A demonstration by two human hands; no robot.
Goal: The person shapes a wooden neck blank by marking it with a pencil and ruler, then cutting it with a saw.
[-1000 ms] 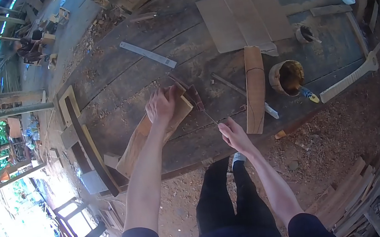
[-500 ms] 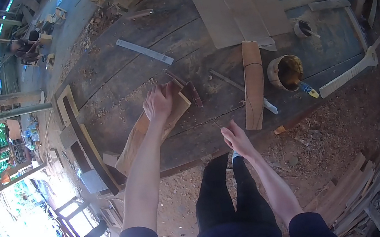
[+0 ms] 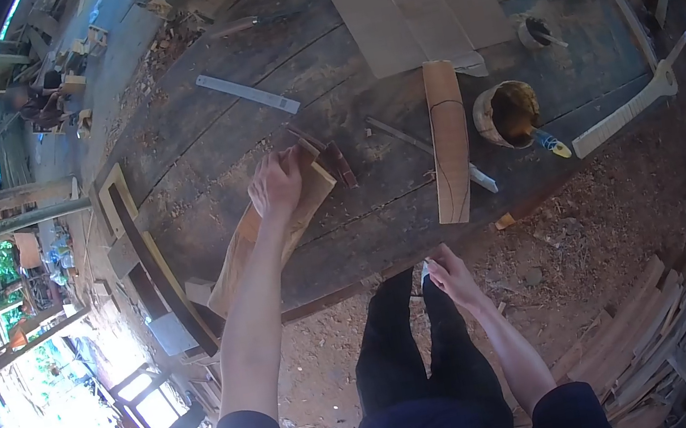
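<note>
My left hand (image 3: 275, 185) is closed over the upper part of a pale curved wood piece (image 3: 306, 211) lying slantwise at the table's near edge. Touching or very close to that piece's far end is a dark reddish-brown block (image 3: 339, 166). My right hand (image 3: 453, 277) hangs just off the near edge, above my legs, its fingers pinched together. What they hold is too small to make out. A brown curved wood piece (image 3: 449, 142) with a dark line drawn across it rests to the right, over a thin pale strip (image 3: 482, 180).
On the wooden table (image 3: 347, 240) are a metal ruler (image 3: 248, 94), a cardboard sheet (image 3: 418, 11), a pot (image 3: 489, 119) with a brush (image 3: 551, 145), a small cup (image 3: 532, 33) and a pale shaped wood piece (image 3: 627, 119). Stacked boards (image 3: 652, 325) lie lower right. Two people are at left.
My right hand has moved down and right, away from the tabletop; a thin stick-like thing showed at its fingers before. My left hand stays on the wood piece. The view has shifted slightly.
</note>
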